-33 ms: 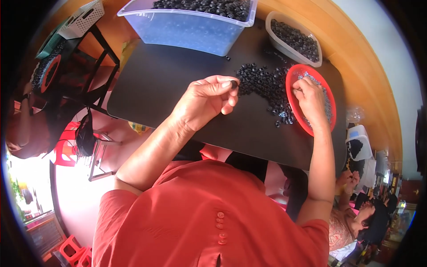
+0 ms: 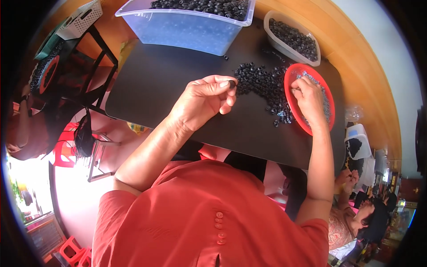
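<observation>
My left hand is raised over the black table, thumb and forefinger pinched round a small black round part. To its right spreads a loose pile of similar black parts, some with holes showing. My right hand reaches into a red oval bowl of small silvery pieces. Its fingers are drawn together and point down; whatever is between the tips is hidden.
A large clear tub of black parts stands at the table's far side. Right of it is a smaller translucent container, also holding black parts. One person sits at right; another person's arm shows at far left, near a dark stand.
</observation>
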`<action>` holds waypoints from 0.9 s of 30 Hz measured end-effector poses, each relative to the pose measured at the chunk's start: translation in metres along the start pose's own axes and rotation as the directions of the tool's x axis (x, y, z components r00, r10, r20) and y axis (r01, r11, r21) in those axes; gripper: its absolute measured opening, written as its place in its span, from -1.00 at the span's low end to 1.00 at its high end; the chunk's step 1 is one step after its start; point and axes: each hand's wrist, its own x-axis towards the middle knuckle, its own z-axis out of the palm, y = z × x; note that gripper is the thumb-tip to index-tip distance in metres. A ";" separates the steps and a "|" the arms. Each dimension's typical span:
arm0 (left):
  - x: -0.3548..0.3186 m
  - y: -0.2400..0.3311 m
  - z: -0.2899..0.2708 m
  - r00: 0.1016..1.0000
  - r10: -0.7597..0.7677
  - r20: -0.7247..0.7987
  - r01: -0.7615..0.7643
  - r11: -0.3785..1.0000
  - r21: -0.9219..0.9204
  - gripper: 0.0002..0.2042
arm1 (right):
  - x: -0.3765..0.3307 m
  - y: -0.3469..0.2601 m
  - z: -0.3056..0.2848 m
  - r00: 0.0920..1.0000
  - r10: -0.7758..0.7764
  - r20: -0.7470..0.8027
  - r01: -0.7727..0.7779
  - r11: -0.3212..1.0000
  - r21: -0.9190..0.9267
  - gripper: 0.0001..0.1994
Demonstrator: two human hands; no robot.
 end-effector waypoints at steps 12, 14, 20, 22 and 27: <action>0.002 -0.004 -0.004 1.000 0.012 0.022 -0.013 0.999 0.046 -0.81 | -0.004 -0.018 -0.003 0.944 0.308 0.118 -0.330 0.876 0.351 -0.94; 0.002 -0.004 -0.004 1.000 0.009 0.015 -0.009 0.999 0.044 -0.81 | -0.006 -0.020 -0.002 0.905 0.384 0.182 -0.425 0.798 0.428 -0.93; 0.002 -0.004 0.000 1.000 -0.006 -0.013 0.007 0.997 0.080 -0.80 | 0.004 -0.057 -0.018 0.943 0.325 0.076 -0.230 0.467 0.854 -0.85; 0.001 -0.004 0.000 1.000 0.006 -0.017 -0.005 0.998 0.070 -0.80 | 0.012 -0.091 -0.022 0.943 0.309 0.122 -0.231 0.348 0.909 -0.82; 0.002 -0.004 0.000 0.999 0.006 -0.050 -0.002 0.997 0.074 -0.82 | 0.026 -0.142 -0.009 0.961 0.242 0.134 -0.203 0.287 0.936 -0.84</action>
